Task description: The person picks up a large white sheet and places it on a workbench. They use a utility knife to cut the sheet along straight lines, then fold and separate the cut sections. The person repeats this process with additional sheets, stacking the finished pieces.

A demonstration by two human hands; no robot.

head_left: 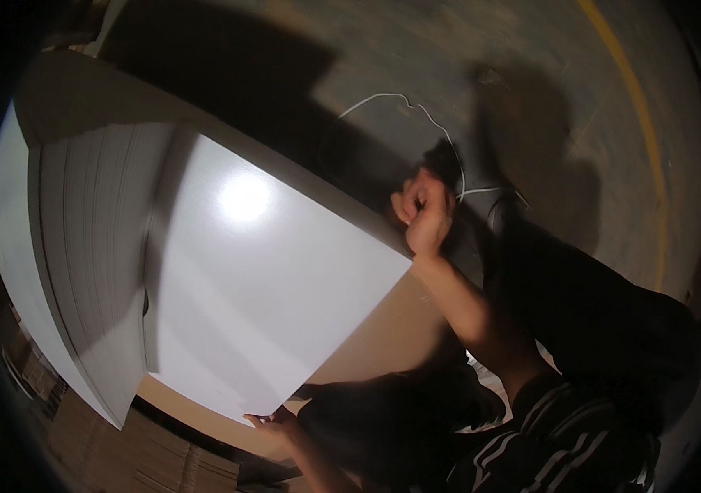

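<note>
Brightly lit panel [284, 271] — plain white, hands [275, 422] [428, 214] by corners

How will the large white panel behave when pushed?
The white panel is probably stiff, as it looks flat and straight-edged. It shines brightly, so it may be smooth and slippery. Being broad, it could be awkward one-handed.

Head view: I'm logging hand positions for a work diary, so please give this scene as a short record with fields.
Main thing: glossy white panel
Left hand: at the panel's near corner
Right hand: blurred, fingers curled, near the panel's right corner; grip unclear
Cord: thin white cord, looped, beside the right hand
Floor: yellow line at right
</note>
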